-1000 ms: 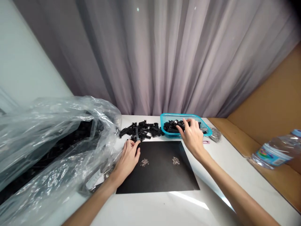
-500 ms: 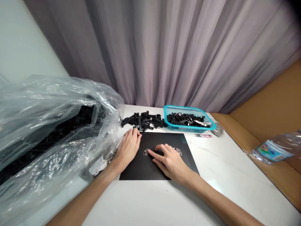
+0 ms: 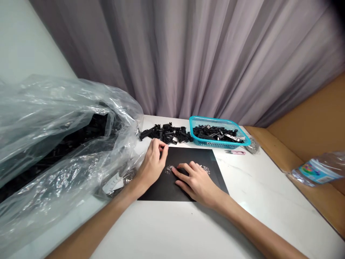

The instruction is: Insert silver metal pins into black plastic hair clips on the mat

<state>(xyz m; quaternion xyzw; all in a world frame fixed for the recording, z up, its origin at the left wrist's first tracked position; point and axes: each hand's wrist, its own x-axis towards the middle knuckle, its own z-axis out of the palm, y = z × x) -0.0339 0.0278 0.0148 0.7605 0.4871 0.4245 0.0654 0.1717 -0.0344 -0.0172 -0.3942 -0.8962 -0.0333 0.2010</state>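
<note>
My left hand [image 3: 153, 162] is over the left edge of a black mat [image 3: 151, 192], its thumb and index finger pinched together. What they hold, if anything, is too small to make out. My right hand [image 3: 198, 183] rests on the mat with its fingers spread. Its index fingertip touches a small scatter of shiny metal bits [image 3: 169, 169]. A second cluster of metal bits [image 3: 206, 169] lies just behind that hand, partly covered by it. Beyond my left hand lies a loose pile of black plastic parts [image 3: 169, 133].
A blue basket [image 3: 219, 144] of black parts stands at the back right, with pink-handled thread snips [image 3: 235, 152] in front. A big clear plastic bag [image 3: 67, 180] of black parts fills the left. A plastic bottle [image 3: 318, 171] lies at the right, by cardboard [image 3: 307, 129].
My left hand has risen slightly from the mat's left edge and turned, its thumb now meeting the index finger. My right hand stays by the metal bits. The camera view has shifted slightly.
</note>
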